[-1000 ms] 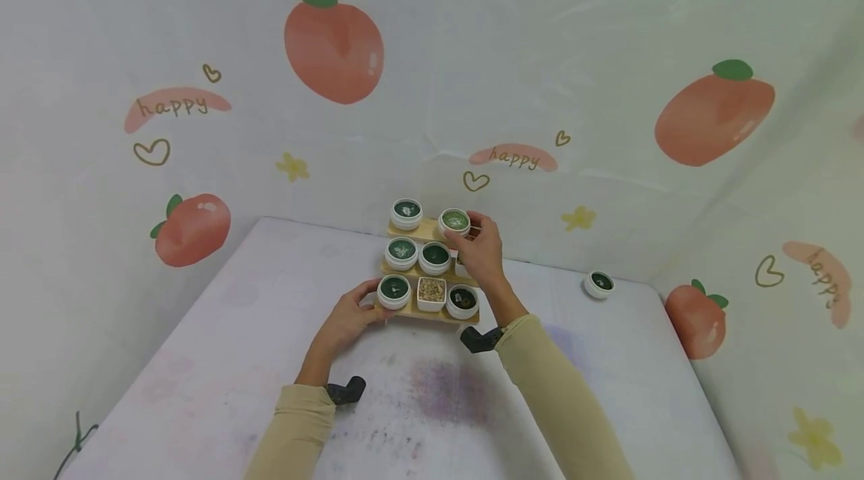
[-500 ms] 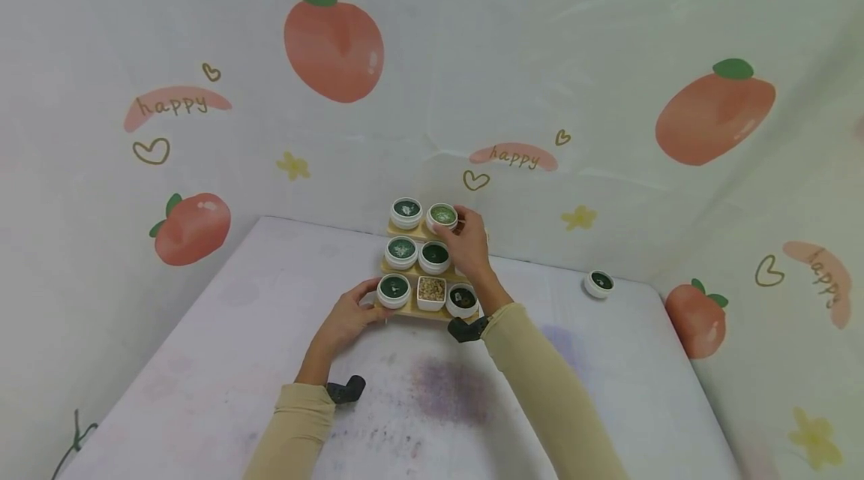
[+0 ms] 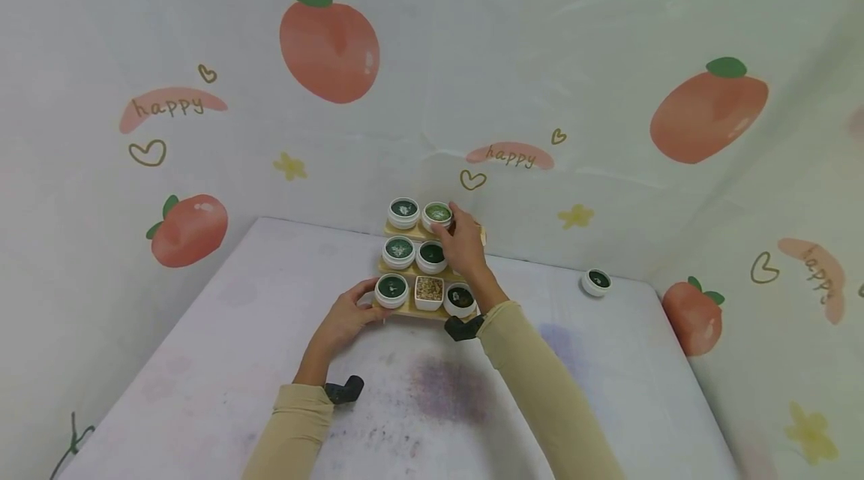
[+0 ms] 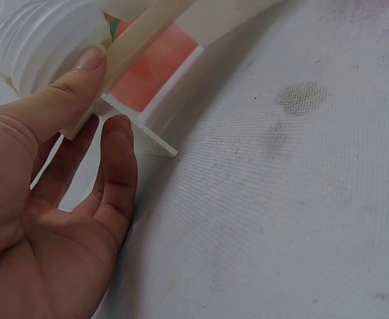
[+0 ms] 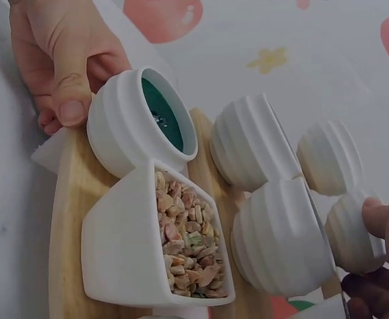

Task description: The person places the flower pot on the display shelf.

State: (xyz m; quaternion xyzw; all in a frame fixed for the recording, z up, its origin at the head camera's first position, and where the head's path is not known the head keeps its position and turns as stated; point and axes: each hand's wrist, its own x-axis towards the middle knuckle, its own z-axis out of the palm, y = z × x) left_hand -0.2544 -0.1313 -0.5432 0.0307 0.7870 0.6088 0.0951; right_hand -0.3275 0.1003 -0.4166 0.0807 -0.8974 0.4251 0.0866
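A three-tier wooden stand point(image 3: 413, 314) carries several white ribbed pots with green tops. My left hand point(image 3: 346, 319) holds its lower left end; in the left wrist view the thumb lies on the wooden board point(image 4: 137, 36) beside a pot point(image 4: 51, 43), other fingers curling below. My right hand point(image 3: 467, 244) pinches a light-green pot point(image 3: 437, 217) on the top tier, right of a dark-green pot point(image 3: 403, 214). In the right wrist view, that held pot point(image 5: 354, 232) is partly hidden by thumb and frame edge. A square white pot of pebbles point(image 5: 191, 246) sits on the bottom tier.
Apart from the stand, one white pot with a dark top point(image 3: 597, 283) rests at the table's back right. The stained white table point(image 3: 432, 397) meets a fruit-printed cloth wall point(image 3: 405, 127) behind the stand.
My right hand has shifted left with the light-green pot, bringing it close beside the dark-green pot on the top tier. The left hand keeps its place on the stand.
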